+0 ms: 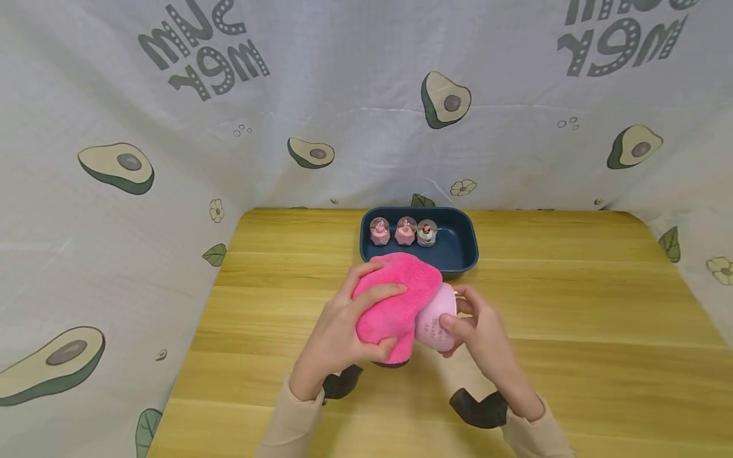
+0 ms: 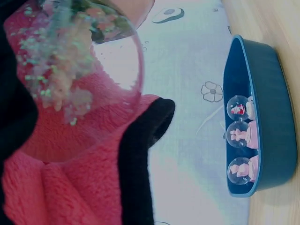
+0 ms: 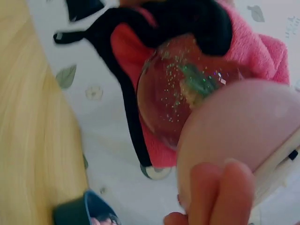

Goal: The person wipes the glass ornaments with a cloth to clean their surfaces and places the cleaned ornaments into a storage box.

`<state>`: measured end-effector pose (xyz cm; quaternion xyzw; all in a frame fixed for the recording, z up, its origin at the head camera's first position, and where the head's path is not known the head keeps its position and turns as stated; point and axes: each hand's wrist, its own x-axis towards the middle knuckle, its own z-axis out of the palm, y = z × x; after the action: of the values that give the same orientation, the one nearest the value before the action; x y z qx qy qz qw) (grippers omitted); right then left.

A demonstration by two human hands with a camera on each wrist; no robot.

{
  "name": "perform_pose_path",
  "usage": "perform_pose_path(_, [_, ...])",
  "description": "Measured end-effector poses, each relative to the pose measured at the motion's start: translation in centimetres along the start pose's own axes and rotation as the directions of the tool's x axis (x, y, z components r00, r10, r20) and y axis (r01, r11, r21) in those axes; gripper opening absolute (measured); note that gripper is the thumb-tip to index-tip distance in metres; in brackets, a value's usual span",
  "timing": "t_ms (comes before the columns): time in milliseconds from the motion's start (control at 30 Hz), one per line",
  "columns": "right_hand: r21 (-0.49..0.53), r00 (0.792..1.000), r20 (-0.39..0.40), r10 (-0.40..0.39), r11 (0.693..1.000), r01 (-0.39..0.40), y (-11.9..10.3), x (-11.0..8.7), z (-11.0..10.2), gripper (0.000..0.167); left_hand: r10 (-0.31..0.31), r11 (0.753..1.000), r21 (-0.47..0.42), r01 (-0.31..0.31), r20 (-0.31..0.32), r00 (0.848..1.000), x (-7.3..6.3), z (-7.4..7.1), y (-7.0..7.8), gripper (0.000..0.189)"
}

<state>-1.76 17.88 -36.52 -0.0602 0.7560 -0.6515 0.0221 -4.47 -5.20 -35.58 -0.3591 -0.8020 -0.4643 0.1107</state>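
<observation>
A large snow globe with a pink base (image 1: 433,323) is held tilted above the table, between both hands. My right hand (image 1: 487,337) grips the base, fingers and thumb around its edge. With spread, bent fingers, my left hand (image 1: 339,324) holds a bright pink plush cloth (image 1: 395,289) against the globe's glass side. In the left wrist view the clear ball (image 2: 79,84) shows glitter and a figure inside, with the black-edged cloth behind it. The right wrist view shows the cloth (image 3: 262,51) wrapped partly around the glass, and the fingers (image 3: 234,192) on the pink base.
A dark blue tray (image 1: 468,251) stands behind the hands near the table's back edge. Inside, toward its left, are a pink mini snow globe (image 1: 380,231), another pink one (image 1: 405,231) and a white one (image 1: 426,233). A printed curtain (image 1: 366,127) hangs behind the wooden table (image 1: 572,305).
</observation>
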Motion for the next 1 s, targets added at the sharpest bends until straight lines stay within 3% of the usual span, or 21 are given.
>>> perform_pose_path(67, [0.032, 0.995, 0.02, 0.099, 0.994, -0.1, -0.1, 0.0, 0.1, 0.037, 0.009, 1.0, 0.005, -0.009, -0.009, 1.0, 0.0, 0.0, 0.0, 0.063])
perform_pose_path(167, [0.005, 0.993, 0.08, 0.085, 0.996, -0.086, -0.1, 0.0, -0.1, 0.039, -0.023, 0.998, -0.052, 0.022, -0.017, 1.0, -0.1, 0.0, -0.1, 0.064])
perform_pose_path(233, [-0.049, 0.99, 0.143, 0.002, 0.999, 0.005, -0.2, 0.0, -0.4, 0.052, -0.066, 0.991, -0.117, 0.062, -0.022, 0.998, -0.3, -0.2, -0.3, 0.064])
perform_pose_path(300, [-0.107, 0.972, 0.214, -0.097, 0.987, 0.122, -0.3, -0.1, -0.7, 0.075, -0.106, 0.977, -0.188, 0.099, -0.028, 0.994, -0.4, -0.5, -0.4, 0.063])
perform_pose_path(400, [-0.22, 0.935, 0.268, -0.231, 0.93, 0.293, -0.5, -0.1, -0.9, 0.106, -0.129, 0.963, -0.242, 0.118, -0.031, 0.991, -0.4, -0.9, -0.6, 0.06])
perform_pose_path(467, [-0.277, 0.913, 0.256, -0.318, 0.881, 0.384, -0.5, 0.0, -1.0, 0.109, -0.126, 0.961, -0.251, 0.115, -0.025, 0.992, -0.3, -1.1, -0.6, 0.059])
perform_pose_path(567, [-0.311, 0.865, 0.211, -0.456, 0.807, 0.501, 0.0, 0.4, -1.1, 0.1, -0.117, 0.962, -0.249, 0.113, -0.004, 0.993, -0.2, -1.0, -0.4, 0.06])
perform_pose_path(667, [-0.273, 0.831, 0.168, -0.531, 0.785, 0.556, 0.5, 0.8, -1.2, 0.093, -0.11, 0.971, -0.214, 0.11, 0.01, 0.994, -0.1, -0.7, 0.0, 0.063])
perform_pose_path(767, [-0.208, 0.855, 0.109, -0.507, 0.83, 0.518, 0.8, 0.8, -1.0, 0.088, -0.072, 0.99, -0.121, 0.071, -0.004, 0.997, -0.1, -0.4, 0.2, 0.066])
perform_pose_path(833, [-0.146, 0.904, 0.065, -0.423, 0.892, 0.428, 0.8, 0.6, -0.6, 0.083, -0.026, 0.999, -0.032, 0.025, -0.03, 0.999, 0.0, -0.2, 0.2, 0.067])
perform_pose_path(933, [-0.024, 0.976, 0.004, -0.216, 0.976, 0.216, 0.6, 0.2, 0.3, 0.062, 0.036, 0.997, 0.078, -0.03, -0.072, 0.997, 0.0, 0.1, 0.1, 0.066])
perform_pose_path(1000, [0.037, 0.997, 0.008, -0.073, 0.997, 0.073, 0.5, -0.1, 0.7, 0.044, 0.072, 0.99, 0.125, -0.06, -0.096, 0.993, 0.0, 0.4, 0.0, 0.066])
